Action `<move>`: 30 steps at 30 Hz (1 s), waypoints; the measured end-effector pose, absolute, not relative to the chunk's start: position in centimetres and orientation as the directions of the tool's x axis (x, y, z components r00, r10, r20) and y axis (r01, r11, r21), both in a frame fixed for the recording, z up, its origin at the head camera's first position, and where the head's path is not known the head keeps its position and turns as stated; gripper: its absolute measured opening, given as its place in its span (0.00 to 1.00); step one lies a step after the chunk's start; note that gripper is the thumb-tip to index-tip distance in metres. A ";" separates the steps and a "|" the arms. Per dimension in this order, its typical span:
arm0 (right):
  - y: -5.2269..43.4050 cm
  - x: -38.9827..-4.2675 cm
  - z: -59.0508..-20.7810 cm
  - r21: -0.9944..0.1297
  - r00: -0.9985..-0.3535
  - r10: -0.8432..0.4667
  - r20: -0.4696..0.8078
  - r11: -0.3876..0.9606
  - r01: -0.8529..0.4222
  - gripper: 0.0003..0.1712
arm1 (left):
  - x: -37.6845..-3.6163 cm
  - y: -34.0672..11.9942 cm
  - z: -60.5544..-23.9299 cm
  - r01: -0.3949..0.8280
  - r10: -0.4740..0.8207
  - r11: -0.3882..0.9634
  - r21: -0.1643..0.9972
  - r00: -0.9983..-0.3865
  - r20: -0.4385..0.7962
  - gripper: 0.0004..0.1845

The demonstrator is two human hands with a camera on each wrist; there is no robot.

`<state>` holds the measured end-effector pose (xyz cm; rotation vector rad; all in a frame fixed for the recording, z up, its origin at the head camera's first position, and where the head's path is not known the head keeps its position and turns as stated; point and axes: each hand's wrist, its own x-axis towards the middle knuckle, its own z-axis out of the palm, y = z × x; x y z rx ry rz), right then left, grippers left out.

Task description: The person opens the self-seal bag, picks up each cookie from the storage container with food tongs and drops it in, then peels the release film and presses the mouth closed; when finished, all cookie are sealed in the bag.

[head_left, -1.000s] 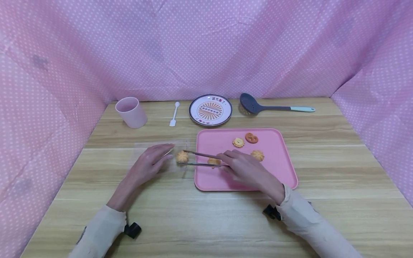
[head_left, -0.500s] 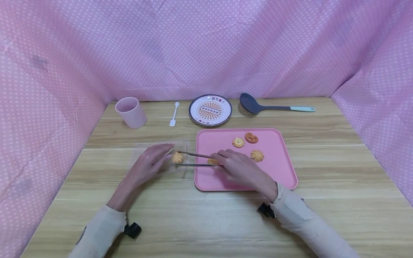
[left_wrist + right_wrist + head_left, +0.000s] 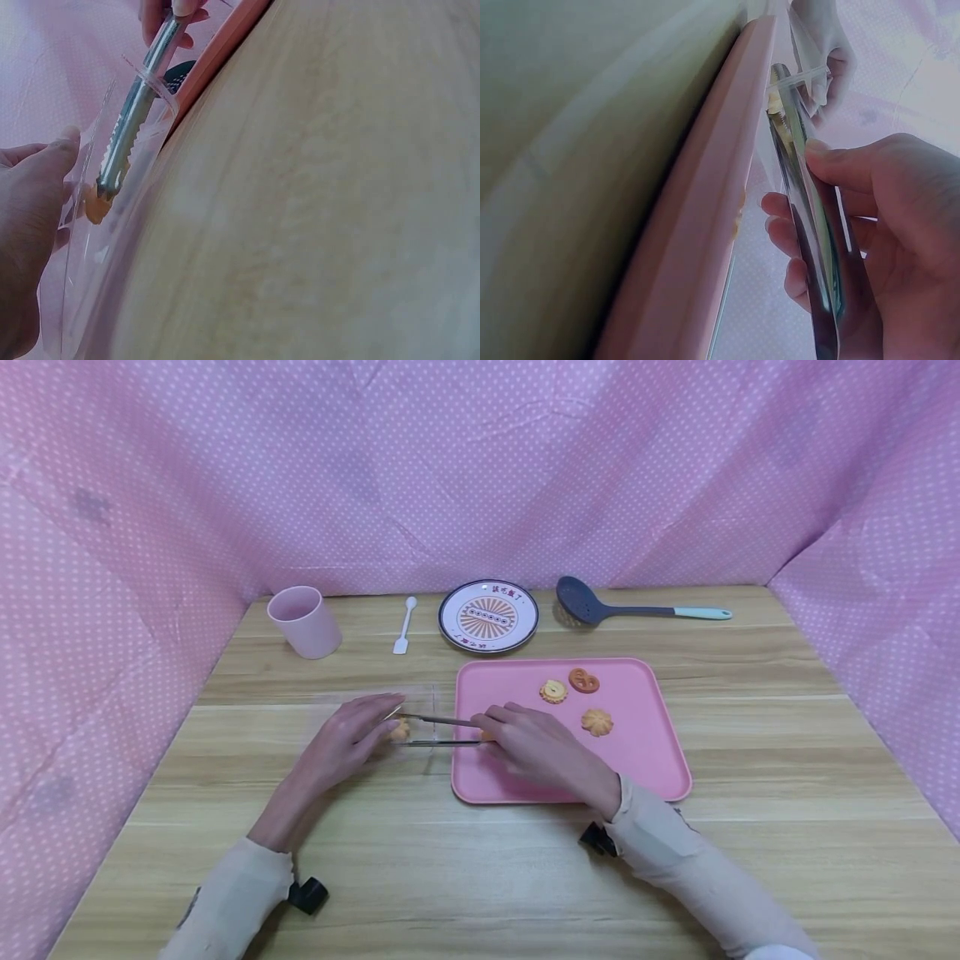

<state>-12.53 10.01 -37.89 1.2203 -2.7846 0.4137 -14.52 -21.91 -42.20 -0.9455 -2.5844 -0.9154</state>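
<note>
My right hand [image 3: 501, 732] grips metal tongs [image 3: 438, 732] that pinch a small swirled cookie [image 3: 398, 732]. The tong tips and the cookie are inside the mouth of a clear plastic bag [image 3: 416, 700] lying on the table left of the pink tray [image 3: 637, 760]. My left hand [image 3: 378, 717] holds the bag's upper lip by the opening, right beside the cookie. In the left wrist view the tongs [image 3: 135, 112] reach into the bag [image 3: 112, 232] with the cookie [image 3: 94, 206] at their tip. The right wrist view shows my right hand [image 3: 900, 217] round the tongs [image 3: 810, 225] above the tray rim [image 3: 705, 225].
Three cookies [image 3: 553, 691] [image 3: 583, 680] [image 3: 597, 722] lie on the tray. Along the back stand a pink cup [image 3: 303, 621], a small white spoon [image 3: 405, 625], a patterned plate [image 3: 489, 616] and a grey ladle [image 3: 600, 607]. Pink dotted cloth walls close in three sides.
My right hand has slid left with the tongs, carrying the cookie from the bag's mouth deeper inside, towards my left fingers. The left hand has stayed put.
</note>
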 end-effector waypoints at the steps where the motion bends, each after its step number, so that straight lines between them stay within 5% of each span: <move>1: 9.9 -12.6 -37.9 -0.216 -0.681 -0.712 0.172 0.647 -0.731 0.19 | -14.5 -21.9 -42.2 0.650 0.497 0.593 0.475 -0.760 0.419 0.22; 30: 7.7 -13.4 -38.1 -0.268 -0.676 -0.719 0.162 0.627 -0.732 0.14 | -14.5 -21.9 -42.1 0.612 0.467 0.615 0.497 -0.791 0.396 0.21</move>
